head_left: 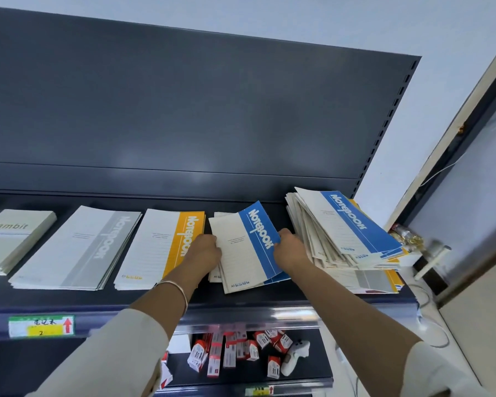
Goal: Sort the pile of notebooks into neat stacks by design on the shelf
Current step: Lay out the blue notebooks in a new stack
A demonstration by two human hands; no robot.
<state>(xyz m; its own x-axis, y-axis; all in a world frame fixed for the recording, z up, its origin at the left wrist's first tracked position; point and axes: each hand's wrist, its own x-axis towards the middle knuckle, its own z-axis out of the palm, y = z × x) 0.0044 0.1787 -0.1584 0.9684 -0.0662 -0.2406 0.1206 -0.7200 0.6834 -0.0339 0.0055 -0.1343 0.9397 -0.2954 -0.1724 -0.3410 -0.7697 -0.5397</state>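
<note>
Both hands [205,250] gripping blue notebook [248,247]

Dark grey metal shelving unit [121,299] against a plain pale wall [413,116].
Its flat back panel [184,110] rises to a slotted upright [391,116] at the right edge; a cream door frame [438,156] slants beside it, under soft even light.

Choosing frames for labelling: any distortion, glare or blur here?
Head view: wide-angle bending slants the back panel and door frame; faint glare patches sit on that panel; the clutter at the right edge is smeared; the blue notebook held by left hand and right hand reads sharp.
</note>
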